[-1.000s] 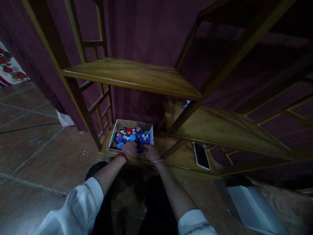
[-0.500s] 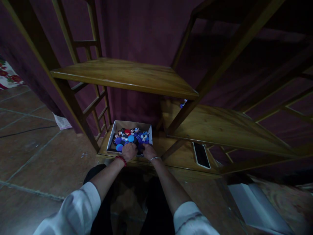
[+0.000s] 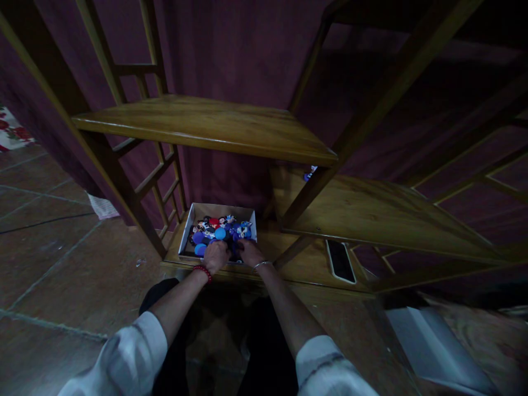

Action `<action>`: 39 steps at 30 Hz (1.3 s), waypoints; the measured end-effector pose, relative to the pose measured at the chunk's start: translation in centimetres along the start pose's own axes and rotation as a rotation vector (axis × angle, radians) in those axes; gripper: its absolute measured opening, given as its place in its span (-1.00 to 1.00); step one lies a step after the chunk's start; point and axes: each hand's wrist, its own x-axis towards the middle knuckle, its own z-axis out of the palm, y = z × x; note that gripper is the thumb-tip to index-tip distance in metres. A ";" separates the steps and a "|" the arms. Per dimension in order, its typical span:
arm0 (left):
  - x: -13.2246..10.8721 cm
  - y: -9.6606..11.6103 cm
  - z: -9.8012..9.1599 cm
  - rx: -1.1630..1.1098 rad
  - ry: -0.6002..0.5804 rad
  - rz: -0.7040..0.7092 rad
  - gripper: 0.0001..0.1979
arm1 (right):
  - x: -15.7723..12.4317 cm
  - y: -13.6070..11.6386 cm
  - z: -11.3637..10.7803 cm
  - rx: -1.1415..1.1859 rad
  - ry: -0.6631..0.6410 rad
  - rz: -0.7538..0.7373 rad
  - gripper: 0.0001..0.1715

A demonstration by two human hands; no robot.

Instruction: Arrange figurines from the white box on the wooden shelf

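Your head camera looks forward and down from above and behind your left hand (image 3: 216,257) and right hand (image 3: 250,253), well apart from both.

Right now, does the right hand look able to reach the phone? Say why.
Probably yes: a wooden post stands between the right hand and the phone, but it lies near the front edge of the shelf, and the way round looks free.

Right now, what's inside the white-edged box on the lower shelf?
Small colourful figures and round blue pieces. The left hand and right hand hide part of the near side; whatever lies beneath can't be seen.
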 end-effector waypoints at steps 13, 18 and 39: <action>-0.5 -1.6 0.2 -0.268 0.026 -0.063 -0.79 | -0.4 -0.2 0.0 0.111 -0.024 0.143 -0.66; -0.4 -1.6 0.4 -0.315 0.041 -0.074 -0.78 | -0.9 -0.8 -0.4 0.109 -0.017 0.124 -0.64; 0.5 -0.3 1.7 -0.533 0.151 -0.099 -0.77 | -0.5 0.6 0.1 0.237 0.020 0.179 -0.56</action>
